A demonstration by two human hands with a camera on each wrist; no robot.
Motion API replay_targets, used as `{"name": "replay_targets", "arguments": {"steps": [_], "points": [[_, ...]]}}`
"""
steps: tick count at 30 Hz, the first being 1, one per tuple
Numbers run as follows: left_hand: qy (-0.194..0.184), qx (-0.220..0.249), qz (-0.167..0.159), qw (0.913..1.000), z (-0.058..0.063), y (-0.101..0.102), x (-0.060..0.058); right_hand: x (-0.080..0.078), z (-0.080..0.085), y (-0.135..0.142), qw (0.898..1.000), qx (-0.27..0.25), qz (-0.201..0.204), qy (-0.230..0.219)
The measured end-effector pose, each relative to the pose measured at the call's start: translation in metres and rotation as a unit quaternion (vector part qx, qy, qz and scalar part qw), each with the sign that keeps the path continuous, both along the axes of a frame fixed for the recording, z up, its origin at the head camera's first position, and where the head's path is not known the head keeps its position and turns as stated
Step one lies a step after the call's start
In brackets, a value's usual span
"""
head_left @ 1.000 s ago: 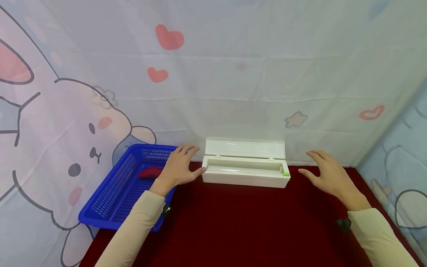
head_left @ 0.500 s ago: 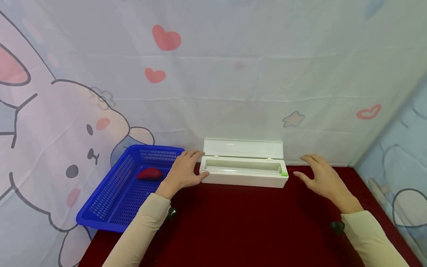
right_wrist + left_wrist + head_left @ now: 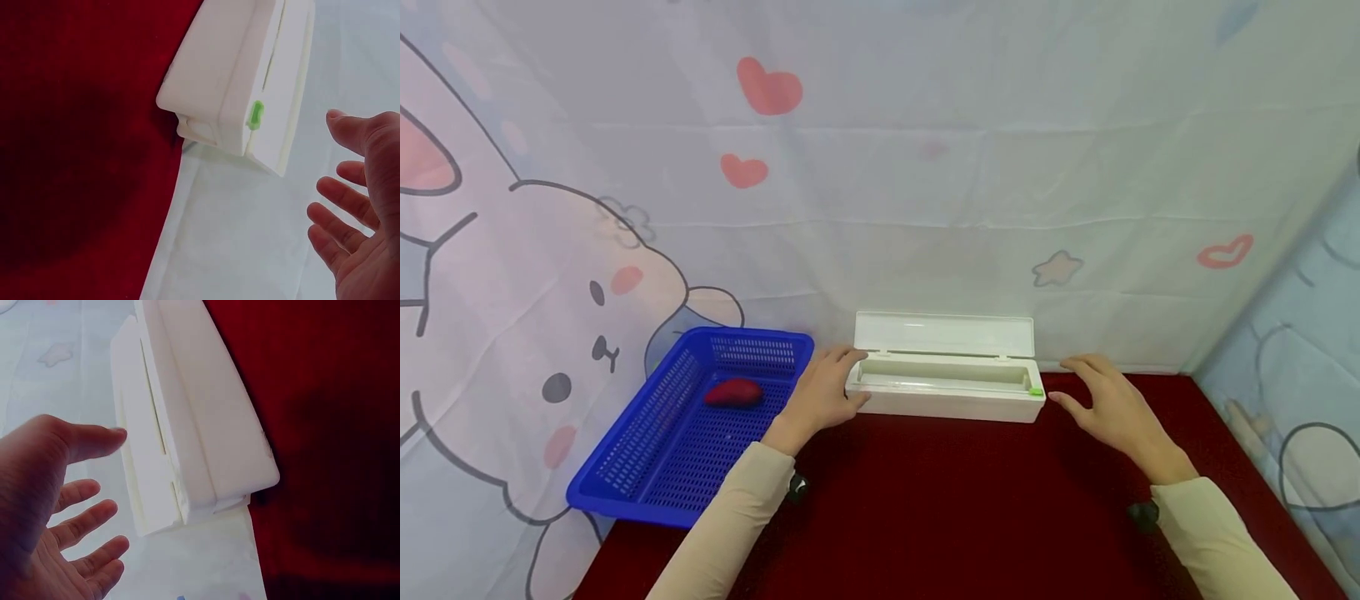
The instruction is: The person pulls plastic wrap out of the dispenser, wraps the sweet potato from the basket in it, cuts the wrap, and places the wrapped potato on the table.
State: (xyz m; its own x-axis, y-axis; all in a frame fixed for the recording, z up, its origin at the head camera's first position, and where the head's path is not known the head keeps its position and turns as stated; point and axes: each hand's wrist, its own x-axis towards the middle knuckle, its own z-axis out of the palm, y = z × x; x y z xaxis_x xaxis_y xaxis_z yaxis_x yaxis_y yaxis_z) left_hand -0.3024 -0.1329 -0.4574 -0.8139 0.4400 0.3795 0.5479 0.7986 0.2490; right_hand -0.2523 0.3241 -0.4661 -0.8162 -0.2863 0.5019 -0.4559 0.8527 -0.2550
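A long white cling film dispenser (image 3: 951, 405) lies at the back of the table with its hinged lid (image 3: 943, 333) raised. A small green slide cutter (image 3: 255, 116) sits at its right end. My left hand (image 3: 826, 392) is at the dispenser's left end, thumb and fingers spread apart; the left wrist view shows a gap between the thumb and the white body. Beyond the right end, my right hand (image 3: 1108, 408) hovers with loosely bent fingers, apart from the dispenser. Neither hand holds anything.
To the left stands a blue perforated plastic basket (image 3: 625, 507) with a dark red, oblong, fruit-like item (image 3: 734, 392) inside. Dark red cloth (image 3: 955, 508) covers the table. A printed fabric backdrop (image 3: 910, 200) rises right behind the dispenser, and another side of it closes off the right.
Both hands have drawn inward toward the dispenser's ends, the left one rightward and the right one leftward. The view has shifted slightly, and the red item in the basket shows more fully.
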Motion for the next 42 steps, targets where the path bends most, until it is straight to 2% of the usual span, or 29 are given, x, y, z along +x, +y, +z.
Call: {"name": "replay_targets", "arguments": {"steps": [7, 17, 25, 35, 42], "points": [[-0.008, -0.006, 0.02, 0.9998, -0.01, 0.005, -0.003, -0.002, -0.008, -0.004, 1.0, -0.003, 0.005, 0.002], [0.005, 0.002, 0.033, 0.9995, -0.015, 0.012, 0.003, -0.006, -0.02, -0.009, 1.0, -0.01, 0.019, 0.005], [0.012, -0.018, 0.048, 0.9986, -0.023, 0.014, 0.001, -0.008, -0.027, -0.014, 0.999, -0.013, 0.03, 0.01], [0.029, -0.033, 0.054, 0.9976, -0.023, 0.015, -0.001, -0.013, -0.035, -0.021, 0.998, -0.009, 0.045, 0.034], [0.03, -0.064, 0.055, 0.996, -0.022, 0.016, -0.005, -0.02, -0.041, -0.024, 0.997, 0.009, 0.058, 0.052]]}}
